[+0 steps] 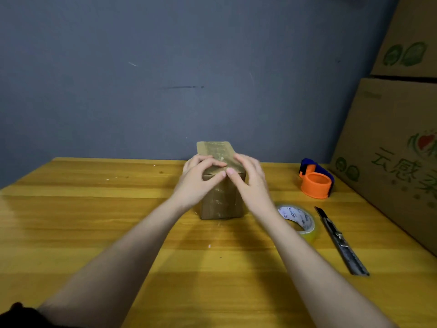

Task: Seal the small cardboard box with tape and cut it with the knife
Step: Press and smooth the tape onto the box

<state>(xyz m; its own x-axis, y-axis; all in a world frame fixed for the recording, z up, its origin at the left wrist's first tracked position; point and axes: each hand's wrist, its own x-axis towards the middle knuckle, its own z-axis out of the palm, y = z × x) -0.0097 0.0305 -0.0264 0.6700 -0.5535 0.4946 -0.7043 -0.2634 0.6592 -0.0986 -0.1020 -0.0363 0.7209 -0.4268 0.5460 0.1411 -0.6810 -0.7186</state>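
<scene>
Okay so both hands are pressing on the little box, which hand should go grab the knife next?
Probably the right hand. The knife lies on the table to the right of the small box, beyond the tape roll. The left hand would have to cross over the box.

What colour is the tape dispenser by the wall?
Orange with a blue top, tape dispenser; head view.

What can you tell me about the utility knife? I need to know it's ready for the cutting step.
The utility knife lies flat on the wooden table, to the right of the tape roll and apart from it. It is long and slim, with a grey, metallic-looking body and a slider partway along. A short dark blade tip sticks out at the far end, pointing away from the person. Neither hand touches it.
</scene>
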